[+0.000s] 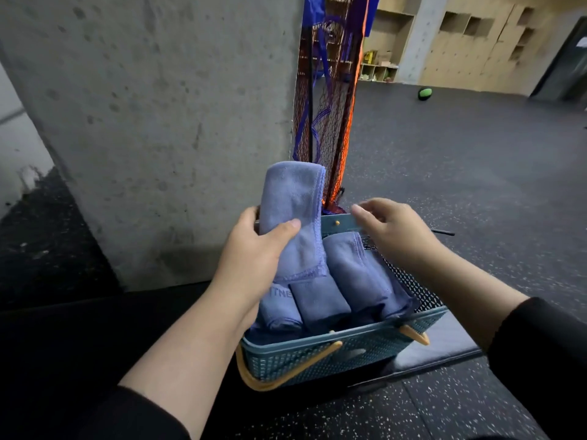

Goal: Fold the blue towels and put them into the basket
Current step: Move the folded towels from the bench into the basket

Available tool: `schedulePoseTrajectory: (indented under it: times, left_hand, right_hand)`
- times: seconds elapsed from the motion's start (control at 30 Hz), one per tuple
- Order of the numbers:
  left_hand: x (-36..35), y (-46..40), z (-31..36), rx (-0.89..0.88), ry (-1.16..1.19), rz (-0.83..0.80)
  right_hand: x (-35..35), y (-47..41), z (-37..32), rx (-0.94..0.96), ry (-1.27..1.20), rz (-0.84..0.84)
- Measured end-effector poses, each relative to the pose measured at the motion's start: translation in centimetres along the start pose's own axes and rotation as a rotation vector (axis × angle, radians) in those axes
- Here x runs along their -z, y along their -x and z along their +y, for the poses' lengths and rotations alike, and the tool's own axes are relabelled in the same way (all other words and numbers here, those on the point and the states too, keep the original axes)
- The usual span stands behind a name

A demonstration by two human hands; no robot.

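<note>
My left hand (254, 258) grips a folded blue towel (293, 204) and holds it upright above the left side of the teal basket (333, 350). Several folded blue towels (320, 300) lie packed side by side inside the basket. My right hand (394, 230) hovers over the basket's far rim with fingers loosely bent, holding nothing. The basket has tan handles hanging at its front.
A concrete pillar (158, 122) stands right behind the basket. A rolled orange and blue net (327, 100) leans against it. The basket sits on a dark platform above speckled rubber flooring (460, 185). A green ball (425, 93) lies far back.
</note>
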State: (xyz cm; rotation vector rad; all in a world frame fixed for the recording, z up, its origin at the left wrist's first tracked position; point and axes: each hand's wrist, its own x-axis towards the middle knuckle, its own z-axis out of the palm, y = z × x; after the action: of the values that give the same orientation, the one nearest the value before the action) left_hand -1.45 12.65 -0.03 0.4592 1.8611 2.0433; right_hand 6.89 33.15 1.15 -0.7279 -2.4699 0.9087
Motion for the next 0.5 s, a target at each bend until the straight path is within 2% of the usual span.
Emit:
schedulePoseTrajectory:
  times: [0.07,0.13,0.2,0.3,0.37,0.43,0.5]
  left_hand:
    - [-1.0,0.2,0.0,-0.01,0.026,-0.004]
    - [-2.1,0.5,-0.2,0.001,0.005,-0.068]
    - [-3.2,0.8,-0.4,0.036,-0.051,-0.177]
    - [-4.2,0.9,-0.9,0.036,-0.161,-0.3]
    - [-4.0,0.5,-1.2,-0.033,-0.306,-0.3]
    - [-3.1,-0.4,-1.5,-0.161,-0.533,-0.198]
    - [-2.0,-1.0,-1.3,-0.222,-0.633,-0.119]
  right_hand:
    - [0.0,1.7,-2.0,-0.095,-0.471,-0.272]
    - [-0.2,3.0,-2.7,-0.158,-0.66,-0.426]
    - [-0.2,3.4,-2.7,-0.159,-0.711,-0.387]
    - [1.0,3.0,-1.7,-0.182,-0.694,-0.22]
    - [2.4,2.4,-0.4,-0.165,-0.511,-0.131]
    - [3.4,1.3,1.4,-0.106,-0.055,-0.05]
    - [3.4,0.4,2.8,-0.091,0.305,-0.08]
